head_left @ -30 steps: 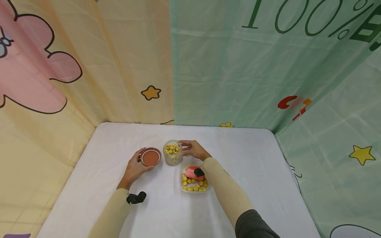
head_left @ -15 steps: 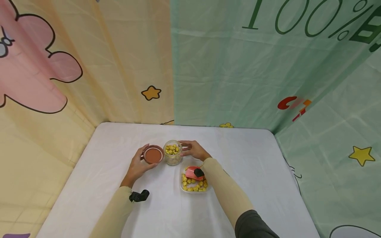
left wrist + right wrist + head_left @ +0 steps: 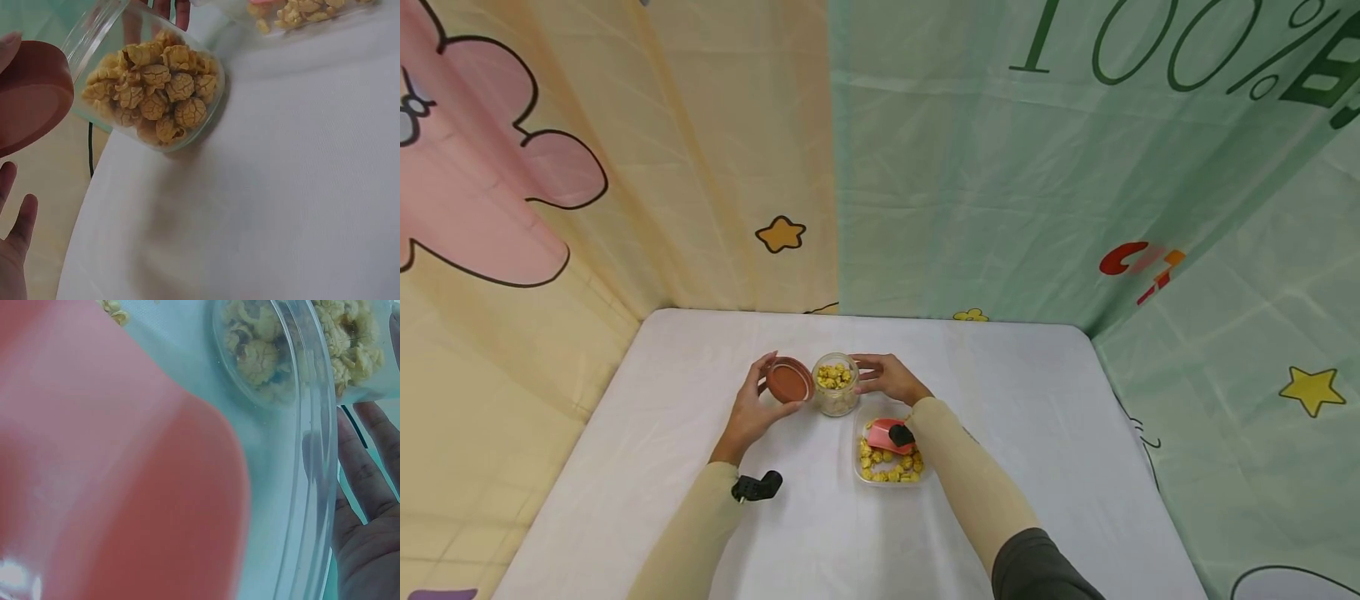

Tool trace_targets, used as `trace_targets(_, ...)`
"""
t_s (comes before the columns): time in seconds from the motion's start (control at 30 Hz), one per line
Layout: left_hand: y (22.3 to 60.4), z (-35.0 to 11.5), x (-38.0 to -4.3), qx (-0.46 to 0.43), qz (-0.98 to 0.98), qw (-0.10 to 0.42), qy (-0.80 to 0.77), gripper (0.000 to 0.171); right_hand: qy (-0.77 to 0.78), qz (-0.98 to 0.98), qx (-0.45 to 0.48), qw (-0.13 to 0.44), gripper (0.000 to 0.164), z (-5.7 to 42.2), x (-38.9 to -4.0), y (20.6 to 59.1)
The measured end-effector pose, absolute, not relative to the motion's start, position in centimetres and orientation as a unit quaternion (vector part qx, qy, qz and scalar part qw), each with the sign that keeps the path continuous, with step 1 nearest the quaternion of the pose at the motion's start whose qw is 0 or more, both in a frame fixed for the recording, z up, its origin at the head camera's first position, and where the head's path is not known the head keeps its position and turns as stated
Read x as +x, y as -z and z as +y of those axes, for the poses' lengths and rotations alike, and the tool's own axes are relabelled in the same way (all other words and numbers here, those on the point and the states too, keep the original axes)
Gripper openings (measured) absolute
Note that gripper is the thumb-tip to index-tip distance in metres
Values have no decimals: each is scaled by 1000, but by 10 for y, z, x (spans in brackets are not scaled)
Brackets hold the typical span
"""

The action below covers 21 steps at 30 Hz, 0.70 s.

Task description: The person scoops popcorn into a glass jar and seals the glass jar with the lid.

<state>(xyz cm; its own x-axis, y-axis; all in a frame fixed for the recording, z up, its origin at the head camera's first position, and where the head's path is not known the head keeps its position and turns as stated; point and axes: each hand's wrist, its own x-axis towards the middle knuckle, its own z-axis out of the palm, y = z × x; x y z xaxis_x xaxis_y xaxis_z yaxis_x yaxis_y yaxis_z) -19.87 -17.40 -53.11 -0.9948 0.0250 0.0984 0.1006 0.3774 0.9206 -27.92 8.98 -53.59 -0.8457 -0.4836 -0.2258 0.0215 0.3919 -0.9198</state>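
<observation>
My left hand (image 3: 752,417) holds a reddish-brown round lid (image 3: 790,381) by its edge, tilted with its inner side toward me. The lid is at the left side of the mouth of a clear jar (image 3: 837,406), which stands upright on the table. Caramel popcorn (image 3: 153,87) fills much of the jar. From the right, my right hand (image 3: 891,379) grips the jar, thumb on the near side and fingers toward the back. Just in front of it sits a clear plastic box (image 3: 887,485) with more popcorn and a pink scoop (image 3: 880,437) lying inside.
A white cloth covers the table (image 3: 1000,400), which has rounded far corners. Printed curtains (image 3: 940,183) hang behind it and at both sides. A black wrist camera (image 3: 758,486) sits on the left sleeve; another (image 3: 901,435) overlaps the scoop.
My left hand has moved right and slightly away from me, bringing the lid up to the jar's rim and tilting it more. My right hand, jar and box have stayed put.
</observation>
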Motion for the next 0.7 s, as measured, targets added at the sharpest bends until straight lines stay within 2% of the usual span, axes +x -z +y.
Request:
trace_targets(0.3, 524, -163, -204, -46, -795, 15, 605, 88, 533, 799, -138, 242, 63, 90, -280, 538)
trace_targets(0.7, 518, -151, -211, -79, -775, 14, 627, 89, 534, 798, -144, 239, 63, 90, -280, 537)
